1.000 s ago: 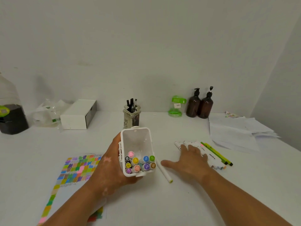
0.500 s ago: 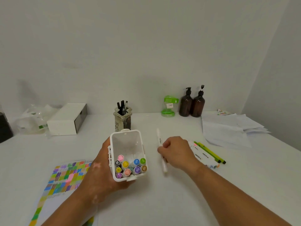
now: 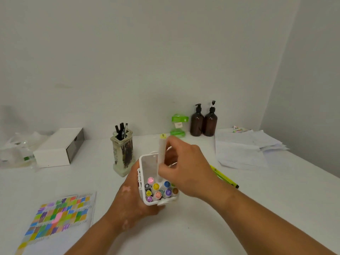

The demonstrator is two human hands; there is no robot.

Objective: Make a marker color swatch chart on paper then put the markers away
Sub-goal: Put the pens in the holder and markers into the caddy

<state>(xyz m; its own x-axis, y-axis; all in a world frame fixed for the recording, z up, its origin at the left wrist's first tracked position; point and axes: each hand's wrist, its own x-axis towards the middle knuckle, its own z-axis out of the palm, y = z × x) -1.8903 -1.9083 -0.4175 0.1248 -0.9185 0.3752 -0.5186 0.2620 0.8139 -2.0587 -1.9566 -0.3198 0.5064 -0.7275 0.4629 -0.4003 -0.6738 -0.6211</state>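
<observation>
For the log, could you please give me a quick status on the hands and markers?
Left hand grips marker case. Right hand pinches white marker, lower end inside case. Green pens loose on table.

One head-worn wide-angle view looks forward and down, close over the table (image 3: 184, 229), toward the wall (image 3: 165, 52).

The left hand (image 3: 131, 201) is cupping the white marker case (image 3: 148, 163) from behind and below, its fingers curling under the near end and its forearm reaching in from the lower left. The right hand (image 3: 185, 172) is pinching a white marker (image 3: 161, 157) between thumb and curled fingers and holding it nearly upright, its forearm stretching in from the lower right.
</observation>
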